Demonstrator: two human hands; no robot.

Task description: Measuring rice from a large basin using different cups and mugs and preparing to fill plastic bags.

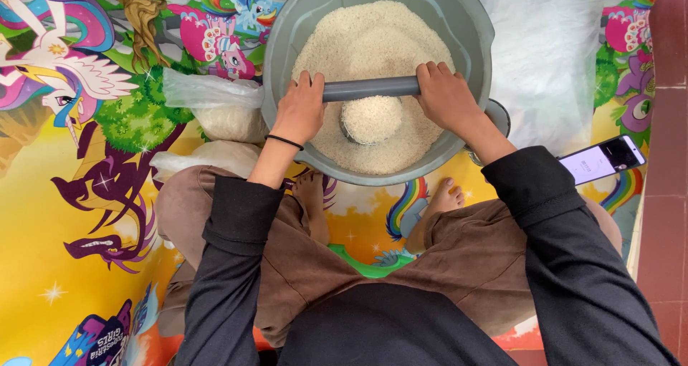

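Head view: grey handle bar (370, 88) lies level, long axis left to right, across the grey bucket (473, 33) of white rice (373, 40). Judged rigid, smooth, load heavy; best gripped at both ends. My left hand (299, 108) and right hand (446, 94) wrap it, fingers curled closed. A rice-filled scoop (370, 119) sits beneath, phone (600, 160) well apart.

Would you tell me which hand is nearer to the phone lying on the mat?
Right. The right hand grips the bucket handle on the phone's side; the left hand grips its far end.
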